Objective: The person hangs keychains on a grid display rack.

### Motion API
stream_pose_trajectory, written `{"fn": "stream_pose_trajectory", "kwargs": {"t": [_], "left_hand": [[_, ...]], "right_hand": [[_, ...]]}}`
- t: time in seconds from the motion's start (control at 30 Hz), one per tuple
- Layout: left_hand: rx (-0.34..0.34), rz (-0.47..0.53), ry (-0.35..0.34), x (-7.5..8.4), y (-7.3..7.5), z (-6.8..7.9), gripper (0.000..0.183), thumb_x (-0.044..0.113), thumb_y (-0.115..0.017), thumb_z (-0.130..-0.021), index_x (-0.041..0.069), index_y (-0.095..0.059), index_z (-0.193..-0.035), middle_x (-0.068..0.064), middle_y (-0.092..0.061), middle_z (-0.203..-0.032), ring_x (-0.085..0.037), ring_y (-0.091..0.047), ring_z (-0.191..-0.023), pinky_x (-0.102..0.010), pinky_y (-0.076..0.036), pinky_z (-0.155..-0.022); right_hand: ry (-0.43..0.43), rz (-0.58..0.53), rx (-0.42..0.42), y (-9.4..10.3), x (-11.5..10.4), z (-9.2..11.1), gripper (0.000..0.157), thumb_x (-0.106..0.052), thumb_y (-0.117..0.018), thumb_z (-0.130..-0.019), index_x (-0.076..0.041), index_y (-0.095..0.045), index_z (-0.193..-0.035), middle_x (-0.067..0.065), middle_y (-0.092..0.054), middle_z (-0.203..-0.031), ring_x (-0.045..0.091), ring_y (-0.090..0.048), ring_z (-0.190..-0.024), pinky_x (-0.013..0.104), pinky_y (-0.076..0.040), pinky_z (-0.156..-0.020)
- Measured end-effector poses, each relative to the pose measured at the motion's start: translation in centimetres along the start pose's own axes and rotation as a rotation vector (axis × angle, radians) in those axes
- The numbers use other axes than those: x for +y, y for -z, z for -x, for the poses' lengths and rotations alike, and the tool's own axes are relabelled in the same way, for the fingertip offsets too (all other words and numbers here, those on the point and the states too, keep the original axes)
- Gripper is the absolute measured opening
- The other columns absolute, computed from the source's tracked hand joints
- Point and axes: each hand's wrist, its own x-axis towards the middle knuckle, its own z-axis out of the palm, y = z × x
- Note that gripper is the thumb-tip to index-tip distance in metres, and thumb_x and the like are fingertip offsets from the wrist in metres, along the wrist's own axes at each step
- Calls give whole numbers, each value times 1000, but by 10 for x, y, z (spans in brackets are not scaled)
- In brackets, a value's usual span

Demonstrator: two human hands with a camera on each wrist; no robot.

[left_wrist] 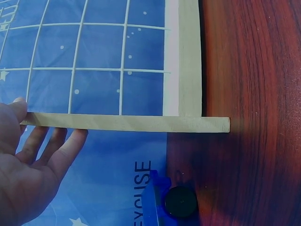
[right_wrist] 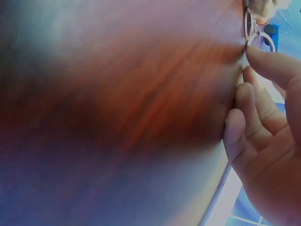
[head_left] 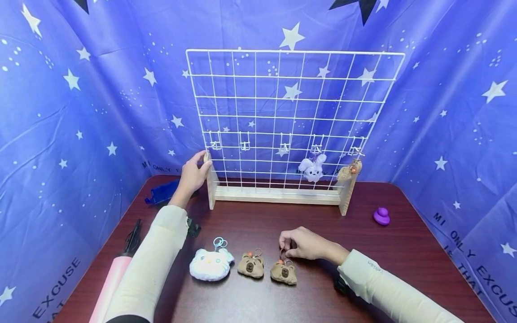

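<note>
My right grip (head_left: 305,242) curls at the ring end of a small tan plush animal-head keychain with a dark brown snout (head_left: 283,272); thumb and fingertips seem to pinch its hardware, though the exact contact is partly hidden from me. The plush body lies on the glossy reddish-brown worktop (head_left: 331,309), just beyond the fingertips and toward the wearer. I judge it light and squashy, nothing to break, with fabric that should give under pressure and not slip much. The pale round metal ring (right_wrist: 270,39) is the stiff part, but thin and likely slick, so I would hold it at the rim, between thumb and index finger, and let the soft head dangle. It could swivel there, and the orange bead (head_left: 280,261) beside the ring may get in the way.

Left of that grip sit a matching tan plush keychain (head_left: 251,265) and, farther left, a fluffy white cat-faced plush keychain (head_left: 211,265), bulkier but probably light too. My left grip (head_left: 194,174) wraps the flat pale wooden upright (head_left: 212,188), thumb on one side and fingers on the other; that edge feels like a stiff, sensible handhold for the white wire grid rack (head_left: 295,52) beside it
</note>
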Motion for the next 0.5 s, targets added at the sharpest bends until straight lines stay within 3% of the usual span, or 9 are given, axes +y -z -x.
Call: {"fn": "stream_pose_trajectory", "kwargs": {"t": [0.2, 0.5], "left_hand": [[-3, -5, -2, -1, 0, 1, 49, 26, -61, -102, 11, -52, -148, -19, -66, -130, -38, -62, -118, -51, -46, -108], [-2, 11, -7, -1, 0, 1, 49, 24, -62, -102, 10, -52, -148, -19, -66, -130, -38, -63, -113, -52, -48, -105]], "right_hand": [[62, -39, -20, 0, 5, 2, 18, -5, -73, -88, -17, -66, -98, -12, -67, -75, -8, -55, -68, 15, -48, -63], [44, -37, 15, 14, 1, 1, 19, -6, -71, -90, -18, -69, -103, -12, -70, -79, -6, -58, -71, 21, -54, -67]]}}
